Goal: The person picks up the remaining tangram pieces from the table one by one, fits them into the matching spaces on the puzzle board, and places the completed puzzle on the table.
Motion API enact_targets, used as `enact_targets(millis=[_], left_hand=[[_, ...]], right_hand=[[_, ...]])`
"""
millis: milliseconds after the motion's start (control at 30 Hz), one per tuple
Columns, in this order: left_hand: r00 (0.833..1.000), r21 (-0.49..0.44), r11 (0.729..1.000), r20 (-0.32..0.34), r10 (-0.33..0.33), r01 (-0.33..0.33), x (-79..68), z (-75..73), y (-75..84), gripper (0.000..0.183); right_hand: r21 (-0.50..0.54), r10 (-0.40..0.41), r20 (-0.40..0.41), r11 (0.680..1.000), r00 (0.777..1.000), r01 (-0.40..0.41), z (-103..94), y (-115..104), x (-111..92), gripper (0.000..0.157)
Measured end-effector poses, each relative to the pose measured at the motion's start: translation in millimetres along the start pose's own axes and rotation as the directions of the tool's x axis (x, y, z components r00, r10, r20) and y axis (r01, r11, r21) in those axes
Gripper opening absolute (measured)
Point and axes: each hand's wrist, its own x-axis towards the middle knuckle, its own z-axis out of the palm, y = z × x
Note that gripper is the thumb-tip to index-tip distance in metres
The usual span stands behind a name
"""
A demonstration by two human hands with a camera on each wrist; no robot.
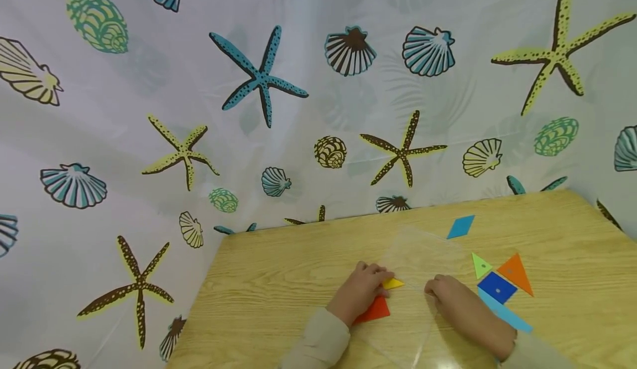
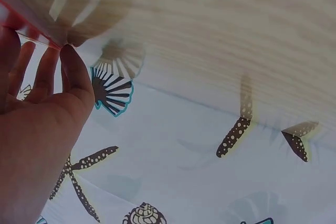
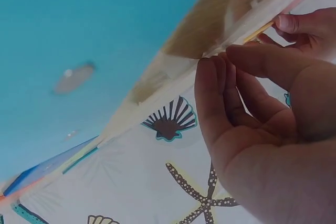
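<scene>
Near the middle of the wooden table, my left hand pinches a small yellow triangle between thumb and index finger. Beneath that hand, partly covered by it, lies a red tangram piece. A clear plastic bag lies flat on the table between my hands. To the right, my right hand holds the bag's edge, thumb and fingertips meeting there in the right wrist view. In the left wrist view, my left hand has its fingertips around the tip of the red piece.
Right of my right hand lie a light green triangle, an orange triangle, a dark blue square and a large light blue piece. A blue parallelogram sits farther back. A shell-patterned curtain borders the table.
</scene>
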Motion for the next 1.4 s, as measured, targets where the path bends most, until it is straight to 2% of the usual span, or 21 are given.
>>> enact_targets(millis=[133,233,367,567,700,867,1167,1400], left_hand=[[0.999,0.067,0.998,-0.037,-0.003,0.006,-4.4,-1.3,7.2,0.04],[0.999,0.1,0.994,-0.046,-0.029,0.033,-6.9,-1.4,10.9,0.041],[0.997,0.12,0.99,-0.047,-0.067,0.072,-9.8,0.2,13.9,0.042],[0.993,0.133,0.988,-0.092,-0.073,0.085,-13.8,1.1,16.2,0.042],[0.994,0.106,0.992,-0.094,-0.059,0.069,-16.2,1.7,13.6,0.042],[0.998,0.03,0.998,-0.043,-0.051,0.053,-15.5,5.4,6.2,0.042],[0.998,0.023,0.999,-0.051,0.041,-0.04,-18.2,8.8,3.7,0.04],[0.999,0.019,0.999,-0.043,0.026,-0.026,-18.0,9.5,2.2,0.044]], right_hand=[[-0.025,0.004,-0.003,1.0,1.0,-0.004,0.3,-1.8,0.5,0.014],[-0.041,-0.025,-0.03,0.999,0.999,0.024,0.1,-2.4,0.4,0.014],[-0.074,-0.084,-0.05,0.994,0.995,0.081,-0.7,-1.6,0.5,0.011],[-0.056,-0.145,-0.075,0.988,0.987,0.141,-0.8,3.7,4.2,0.016],[-0.038,-0.168,-0.069,0.985,0.983,0.166,-0.7,5.8,6.6,0.018],[-0.028,-0.155,-0.035,0.988,0.987,0.154,-2.7,4.0,9.1,0.018],[-0.017,-0.159,-0.034,0.987,0.987,0.159,-3.0,8.7,17.7,0.021],[-0.052,-0.17,-0.056,0.985,0.984,0.167,0.1,9.0,21.3,0.023]])
